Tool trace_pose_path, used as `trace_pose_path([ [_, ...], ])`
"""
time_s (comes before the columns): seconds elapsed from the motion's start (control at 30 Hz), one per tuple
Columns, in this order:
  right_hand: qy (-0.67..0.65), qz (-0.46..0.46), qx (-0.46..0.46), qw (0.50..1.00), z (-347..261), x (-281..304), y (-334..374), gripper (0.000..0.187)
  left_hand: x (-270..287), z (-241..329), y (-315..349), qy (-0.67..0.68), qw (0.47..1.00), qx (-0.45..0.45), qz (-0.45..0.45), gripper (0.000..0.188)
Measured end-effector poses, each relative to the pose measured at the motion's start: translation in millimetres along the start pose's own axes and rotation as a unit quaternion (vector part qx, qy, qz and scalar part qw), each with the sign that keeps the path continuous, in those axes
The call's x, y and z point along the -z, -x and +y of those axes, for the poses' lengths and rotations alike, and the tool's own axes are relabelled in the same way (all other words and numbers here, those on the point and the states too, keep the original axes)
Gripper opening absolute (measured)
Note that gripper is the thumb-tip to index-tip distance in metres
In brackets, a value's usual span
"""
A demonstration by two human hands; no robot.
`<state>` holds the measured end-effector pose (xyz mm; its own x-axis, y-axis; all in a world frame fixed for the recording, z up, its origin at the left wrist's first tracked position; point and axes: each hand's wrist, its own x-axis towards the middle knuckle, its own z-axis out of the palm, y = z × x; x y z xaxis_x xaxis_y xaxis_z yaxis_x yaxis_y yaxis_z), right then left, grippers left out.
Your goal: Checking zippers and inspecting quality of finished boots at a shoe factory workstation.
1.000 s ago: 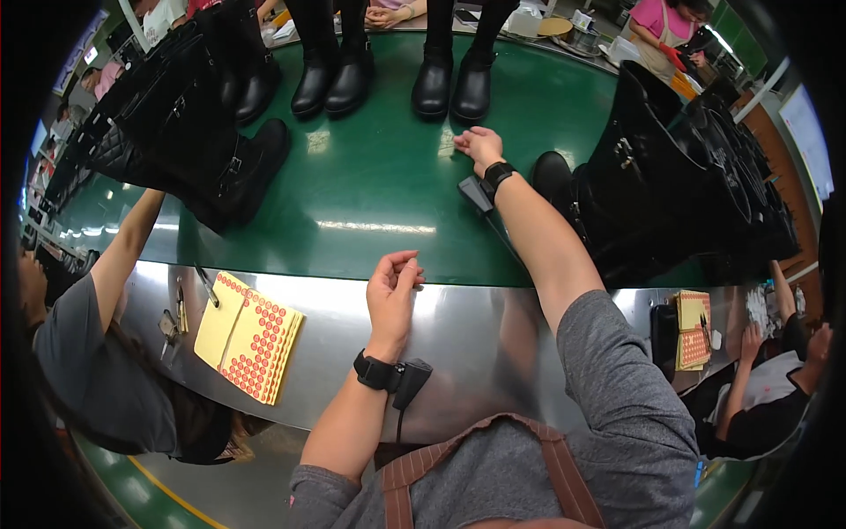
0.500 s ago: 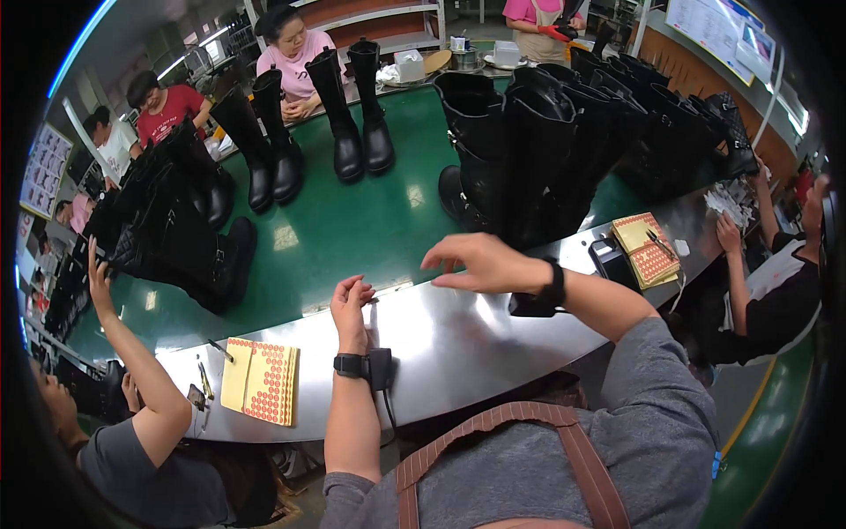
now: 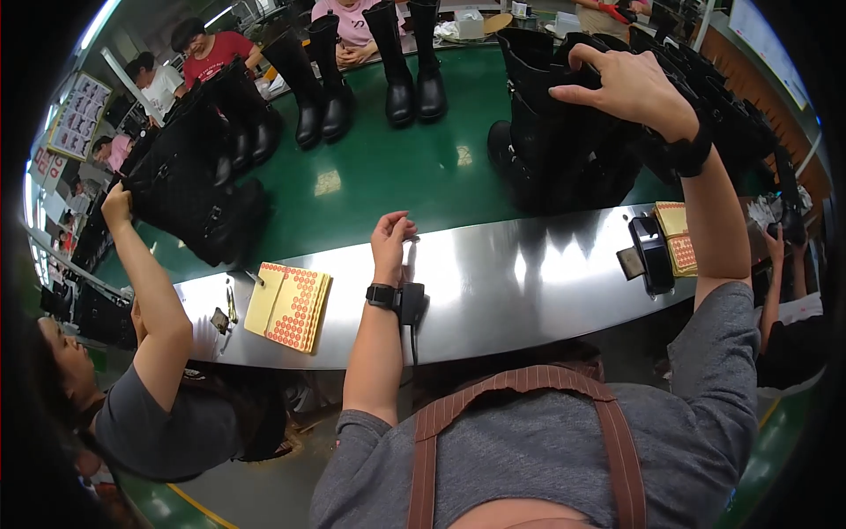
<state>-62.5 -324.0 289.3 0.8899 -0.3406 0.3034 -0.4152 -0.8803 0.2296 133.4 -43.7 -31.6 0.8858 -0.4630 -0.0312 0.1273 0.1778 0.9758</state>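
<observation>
My right hand (image 3: 630, 93) is raised over the tops of the tall black boots (image 3: 564, 132) standing at the right of the bench. Its thumb and fingers are spread and hooked, with nothing seen between them; whether a fingertip touches a boot rim I cannot tell. My left hand (image 3: 390, 242) hovers above the bench's metal edge, fingers loosely bent and holding nothing. Beyond it, two pairs of tall black boots (image 3: 401, 97) stand on the green surface (image 3: 379, 189). A black strap with a small device sits on each wrist.
Yellow sheets with red round stickers (image 3: 291, 309) lie left, another stack (image 3: 674, 238) right beside a black device (image 3: 650, 256). At left, a co-worker's hand (image 3: 116, 207) grips a black buckled boot (image 3: 189, 207). Other people stand or sit across the bench and at right.
My right hand has moved forward and right, up over the boots. My left hand stays near the bench edge. The left co-worker's hand has closed on a boot. The view has shifted.
</observation>
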Motion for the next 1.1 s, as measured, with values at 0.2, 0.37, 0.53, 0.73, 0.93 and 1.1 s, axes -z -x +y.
trace_pose_path([
  [0.2,0.002,0.094,-0.001,0.996,6.7,-45.8,-9.9,0.076,2.0,-3.2,-1.7,-0.014,1.000,-0.013,-0.014,0.017],
  [0.37,-0.067,0.190,0.012,0.979,-5.8,-68.1,-20.3,0.060,-5.9,8.4,2.8,-0.006,1.000,-0.005,-0.016,0.020],
  [0.53,-0.148,0.380,0.186,0.894,-22.6,-27.0,-14.6,0.040,-59.5,57.6,48.6,-0.188,0.974,-0.112,-0.059,0.057],
  [0.73,-0.248,0.414,0.340,0.807,-57.0,21.9,69.9,0.026,-118.3,94.7,120.9,-0.221,0.932,-0.266,-0.104,0.122],
  [0.93,-0.376,0.475,0.278,0.746,-20.1,-19.1,149.8,0.087,-105.7,86.0,154.8,-0.240,0.939,-0.242,-0.039,0.042],
  [1.1,-0.593,0.155,0.029,0.790,-87.3,-122.5,215.2,0.113,-93.4,77.8,162.1,-0.146,0.947,-0.278,0.062,0.016],
])
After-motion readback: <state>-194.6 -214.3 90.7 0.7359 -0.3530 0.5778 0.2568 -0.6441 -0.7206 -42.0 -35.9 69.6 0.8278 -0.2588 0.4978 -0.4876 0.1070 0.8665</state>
